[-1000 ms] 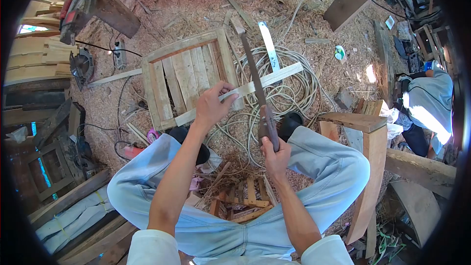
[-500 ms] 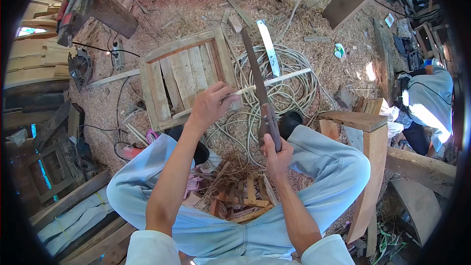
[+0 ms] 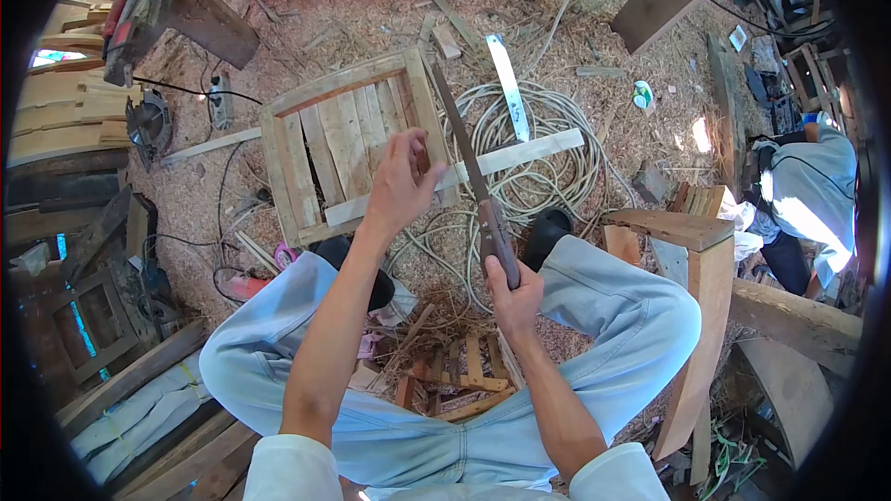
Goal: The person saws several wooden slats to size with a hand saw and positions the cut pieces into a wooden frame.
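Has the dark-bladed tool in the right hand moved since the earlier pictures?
Yes. Against the framed wooden panel, the dark-bladed tool has shifted left in the view, its tip now nearer the panel's upper right corner.

1 handsaw (image 3: 472,167): narrow, dark blade; brown handle (image 3: 497,237) gripped in the right hand (image 3: 516,295). Slants with the tip near the far right corner of the slatted wooden panel (image 3: 339,83); crosses over 1 wooden strip (image 3: 515,156) just outside the panel's right edge, contact not discernible. Strip pale, straight, flat. Lies obliquely above the panel's near edge, overhanging the right edge. Partly hidden by the left hand (image 3: 403,181), with thumb and fingers apart.
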`<action>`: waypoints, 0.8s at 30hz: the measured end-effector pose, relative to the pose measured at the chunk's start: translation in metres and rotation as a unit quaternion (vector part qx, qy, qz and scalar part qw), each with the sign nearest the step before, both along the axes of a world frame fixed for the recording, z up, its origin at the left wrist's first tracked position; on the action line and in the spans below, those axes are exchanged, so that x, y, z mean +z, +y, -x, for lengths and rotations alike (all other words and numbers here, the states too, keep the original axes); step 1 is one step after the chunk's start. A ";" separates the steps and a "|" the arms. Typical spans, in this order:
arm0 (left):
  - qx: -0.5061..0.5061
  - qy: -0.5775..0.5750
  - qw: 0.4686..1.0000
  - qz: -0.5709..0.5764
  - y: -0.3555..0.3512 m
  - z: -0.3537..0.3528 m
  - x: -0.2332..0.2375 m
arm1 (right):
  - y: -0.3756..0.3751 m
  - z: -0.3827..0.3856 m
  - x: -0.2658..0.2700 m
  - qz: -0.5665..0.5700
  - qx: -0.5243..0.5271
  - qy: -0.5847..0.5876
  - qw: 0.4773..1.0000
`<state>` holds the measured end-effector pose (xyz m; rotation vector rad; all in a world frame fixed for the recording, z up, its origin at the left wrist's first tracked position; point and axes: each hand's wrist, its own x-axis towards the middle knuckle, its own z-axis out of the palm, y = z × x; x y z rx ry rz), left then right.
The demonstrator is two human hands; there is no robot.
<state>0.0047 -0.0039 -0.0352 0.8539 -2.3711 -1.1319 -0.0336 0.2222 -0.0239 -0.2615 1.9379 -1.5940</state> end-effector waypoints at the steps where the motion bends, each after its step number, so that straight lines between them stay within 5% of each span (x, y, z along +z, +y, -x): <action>1: 0.051 -0.003 0.998 0.025 -0.002 0.003 -0.003 | -0.001 0.000 -0.001 -0.003 0.004 0.004 1.000; 3: 0.101 -0.005 0.994 0.050 -0.004 0.009 -0.006 | -0.002 -0.001 -0.002 -0.007 0.006 0.009 1.000; 5: 0.148 -0.180 0.950 0.208 -0.004 0.012 -0.009 | -0.004 -0.003 -0.003 -0.009 0.011 0.018 1.000; 8: 0.130 -0.191 0.945 0.233 0.004 0.014 -0.027 | -0.007 -0.004 0.001 -0.019 0.015 0.033 0.999; 16: 0.160 -0.218 0.952 0.142 0.017 0.015 -0.017 | 0.009 0.004 0.053 -0.084 0.088 0.065 0.990; 21: 0.072 -0.156 0.969 0.178 0.016 0.008 -0.020 | 0.034 0.015 0.112 -0.087 0.163 0.158 0.970; 24: 0.080 -0.174 0.965 0.179 0.015 0.012 -0.020 | 0.032 0.024 0.136 -0.116 0.119 0.172 0.971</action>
